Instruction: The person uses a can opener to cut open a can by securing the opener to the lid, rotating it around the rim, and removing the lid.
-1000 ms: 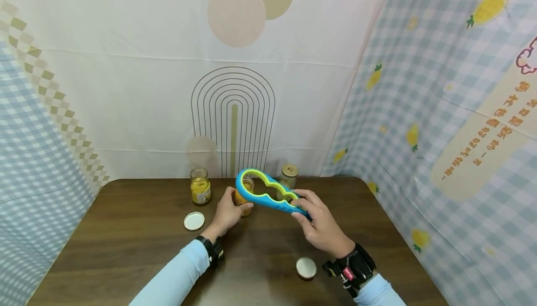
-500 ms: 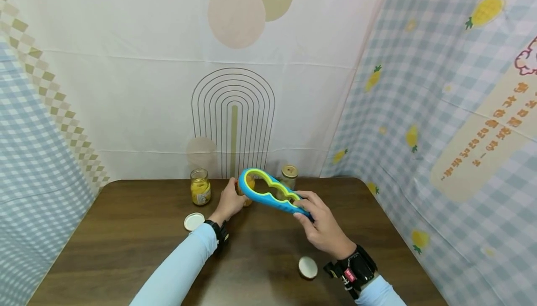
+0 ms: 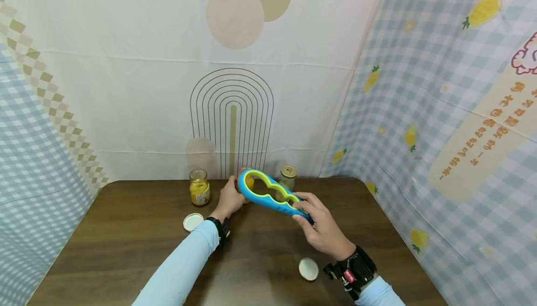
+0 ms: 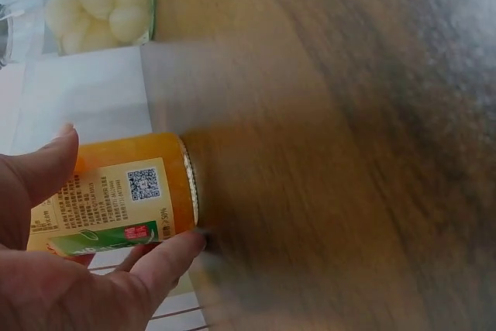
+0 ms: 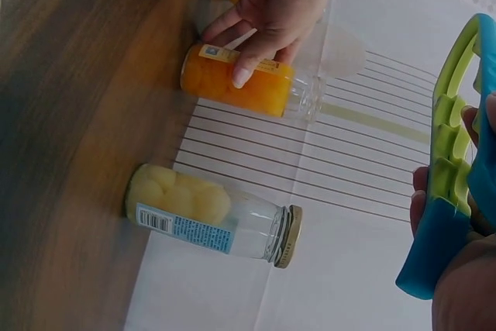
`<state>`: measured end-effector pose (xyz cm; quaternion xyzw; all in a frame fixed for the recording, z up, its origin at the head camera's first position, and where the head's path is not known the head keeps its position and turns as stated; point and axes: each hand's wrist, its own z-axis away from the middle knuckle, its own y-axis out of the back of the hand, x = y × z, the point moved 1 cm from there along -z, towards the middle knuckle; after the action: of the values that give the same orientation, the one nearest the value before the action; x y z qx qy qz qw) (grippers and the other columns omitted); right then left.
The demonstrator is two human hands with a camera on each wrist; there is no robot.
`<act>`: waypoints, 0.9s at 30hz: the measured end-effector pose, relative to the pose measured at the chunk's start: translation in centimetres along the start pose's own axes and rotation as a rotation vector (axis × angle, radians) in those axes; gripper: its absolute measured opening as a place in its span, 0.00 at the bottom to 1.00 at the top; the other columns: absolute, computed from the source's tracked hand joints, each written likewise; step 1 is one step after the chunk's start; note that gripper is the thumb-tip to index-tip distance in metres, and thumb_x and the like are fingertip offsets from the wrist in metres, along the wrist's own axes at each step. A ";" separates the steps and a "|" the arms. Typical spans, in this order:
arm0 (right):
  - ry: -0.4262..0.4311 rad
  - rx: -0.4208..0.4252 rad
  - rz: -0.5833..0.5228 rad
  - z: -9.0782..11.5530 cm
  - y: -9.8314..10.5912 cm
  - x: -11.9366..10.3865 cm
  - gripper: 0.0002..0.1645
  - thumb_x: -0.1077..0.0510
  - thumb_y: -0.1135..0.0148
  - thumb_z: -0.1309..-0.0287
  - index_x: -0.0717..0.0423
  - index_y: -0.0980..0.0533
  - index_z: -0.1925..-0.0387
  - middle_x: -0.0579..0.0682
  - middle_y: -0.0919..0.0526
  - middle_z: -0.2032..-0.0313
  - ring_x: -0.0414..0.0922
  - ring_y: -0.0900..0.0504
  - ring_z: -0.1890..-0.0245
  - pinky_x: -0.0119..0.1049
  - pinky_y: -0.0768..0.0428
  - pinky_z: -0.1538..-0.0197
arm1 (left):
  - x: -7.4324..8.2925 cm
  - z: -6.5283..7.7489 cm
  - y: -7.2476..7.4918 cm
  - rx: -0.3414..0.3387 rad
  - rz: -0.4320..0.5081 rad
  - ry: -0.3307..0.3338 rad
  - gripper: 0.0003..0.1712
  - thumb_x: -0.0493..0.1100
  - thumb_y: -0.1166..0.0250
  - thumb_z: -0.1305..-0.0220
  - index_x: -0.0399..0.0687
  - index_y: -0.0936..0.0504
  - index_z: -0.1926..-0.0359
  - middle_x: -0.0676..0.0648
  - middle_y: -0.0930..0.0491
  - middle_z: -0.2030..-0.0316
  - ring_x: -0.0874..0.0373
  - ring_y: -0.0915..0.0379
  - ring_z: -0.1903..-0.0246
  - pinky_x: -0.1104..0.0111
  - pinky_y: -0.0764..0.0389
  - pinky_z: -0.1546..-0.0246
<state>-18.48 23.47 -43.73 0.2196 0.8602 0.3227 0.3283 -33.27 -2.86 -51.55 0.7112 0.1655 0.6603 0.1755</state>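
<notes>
My left hand (image 3: 230, 200) reaches to the back of the table and holds a lidless glass jar of orange fruit (image 5: 267, 98), thumb on one side and fingers on the other. The jar's base is right at the tabletop; its bare glass neck shows in the right wrist view. My right hand (image 3: 323, 227) grips one end of a blue and green jar opener (image 3: 268, 201), raised above the table. In the head view the opener's loop overlaps the orange jar. To the right of that jar stands a tall jar of pale round fruit (image 5: 182, 198) with a gold lid (image 5: 287, 236).
An uncapped jar of yellow fruit (image 3: 199, 190) stands at the back left. One white lid (image 3: 193, 222) lies in front of it, and another lid (image 3: 308, 269) lies near my right wrist. A hanging cloth (image 3: 147, 110) rises behind the wooden table (image 3: 126, 250).
My left hand has moved the orange fruit jar away from me, toward the back edge. The right hand and the jar opener have barely moved.
</notes>
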 end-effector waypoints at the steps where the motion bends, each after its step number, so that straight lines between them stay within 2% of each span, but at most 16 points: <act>1: 0.003 0.000 0.000 0.0 0.0 0.0 0.12 0.64 0.35 0.27 0.50 0.20 0.47 0.55 0.22 0.33 0.47 0.20 0.40 0.41 0.15 0.46 | 0.0 0.0 0.0 0.002 0.007 -0.001 0.32 0.31 0.33 0.37 0.40 0.29 0.33 0.35 0.18 0.43 0.43 0.24 0.53 0.58 0.21 0.54; 5: 0.002 -0.008 -0.001 0.1 -0.1 0.1 0.11 0.64 0.35 0.27 0.50 0.19 0.48 0.55 0.22 0.34 0.47 0.20 0.41 0.41 0.15 0.46 | -0.2 0.1 -0.2 0.008 0.008 -0.003 0.35 0.34 0.30 0.37 0.41 0.30 0.30 0.35 0.17 0.41 0.42 0.22 0.49 0.54 0.20 0.49; 11: -0.023 -0.016 -0.021 0.0 -0.1 -0.3 0.11 0.63 0.35 0.27 0.49 0.19 0.48 0.54 0.22 0.33 0.46 0.20 0.40 0.41 0.15 0.45 | -0.8 0.4 -0.4 0.014 -0.005 -0.011 0.37 0.38 0.28 0.37 0.40 0.29 0.28 0.34 0.20 0.33 0.36 0.23 0.35 0.43 0.21 0.34; 15: -0.034 -0.012 -0.033 -0.1 0.0 -0.3 0.11 0.63 0.34 0.27 0.49 0.19 0.48 0.53 0.22 0.33 0.45 0.20 0.40 0.40 0.15 0.45 | -1.1 0.7 -0.1 -0.022 -0.016 0.006 0.43 0.41 0.25 0.37 0.35 0.32 0.25 0.30 0.24 0.30 0.32 0.28 0.29 0.39 0.24 0.30; 18: -0.036 -0.011 -0.041 -0.2 0.0 -0.2 0.11 0.63 0.35 0.26 0.49 0.19 0.47 0.53 0.23 0.32 0.46 0.20 0.40 0.40 0.15 0.45 | -1.2 1.2 0.2 -0.061 -0.075 0.046 0.52 0.47 0.21 0.39 0.31 0.38 0.23 0.27 0.27 0.29 0.30 0.30 0.28 0.38 0.25 0.29; 22: -0.034 -0.009 -0.036 0.0 0.2 0.0 0.11 0.63 0.36 0.26 0.48 0.19 0.47 0.53 0.23 0.32 0.46 0.20 0.40 0.40 0.15 0.45 | -1.0 3.3 0.5 -0.128 -0.216 0.068 0.61 0.54 0.20 0.39 0.24 0.44 0.22 0.21 0.34 0.27 0.25 0.33 0.28 0.36 0.28 0.28; 25: -0.027 -0.001 -0.025 0.3 0.5 0.1 0.11 0.63 0.36 0.26 0.47 0.19 0.48 0.53 0.23 0.33 0.47 0.19 0.40 0.40 0.15 0.45 | -0.3 6.0 0.1 -0.156 -0.283 0.010 0.61 0.55 0.20 0.39 0.23 0.43 0.22 0.19 0.35 0.27 0.24 0.33 0.29 0.36 0.28 0.28; 27: -0.025 0.003 -0.021 0.5 0.6 0.2 0.12 0.64 0.36 0.26 0.46 0.19 0.48 0.54 0.23 0.32 0.49 0.19 0.40 0.40 0.15 0.46 | 0.3 8.1 -0.4 -0.178 -0.296 -0.054 0.58 0.56 0.19 0.40 0.24 0.38 0.24 0.22 0.31 0.30 0.26 0.30 0.31 0.38 0.26 0.29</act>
<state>-18.19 24.25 -43.66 0.2149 0.8588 0.3152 0.3419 -25.14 -2.59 -51.98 0.6784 0.2045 0.6199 0.3372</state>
